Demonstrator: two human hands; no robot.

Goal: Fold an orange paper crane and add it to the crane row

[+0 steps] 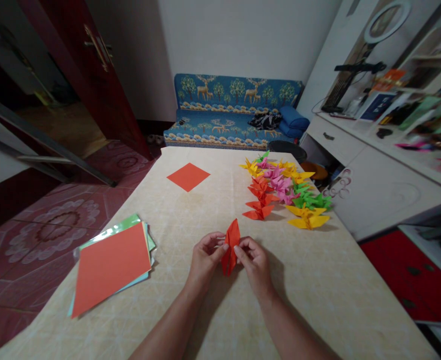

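Note:
Between my two hands is a folded piece of red origami paper point(232, 239), long and narrow, with a pointed top and a split lower end. My left hand point(208, 252) pinches its left edge with thumb and fingers. On the other side, my right hand point(256, 257) pinches the right edge, thumb lying on the front. Just beyond my right hand stand finished red paper cranes point(258, 210). A flat red paper square point(188, 177) lies farther off on the table, turned like a diamond.
Yellow point(308, 218), pink and green paper cranes cluster at the table's right side. A stack of coloured paper sheets point(111, 270) lies at the left edge, red on top. The tablecloth point(178, 325) covers the table. Beyond it stands a blue patterned sofa point(220, 112); a white cabinet is right.

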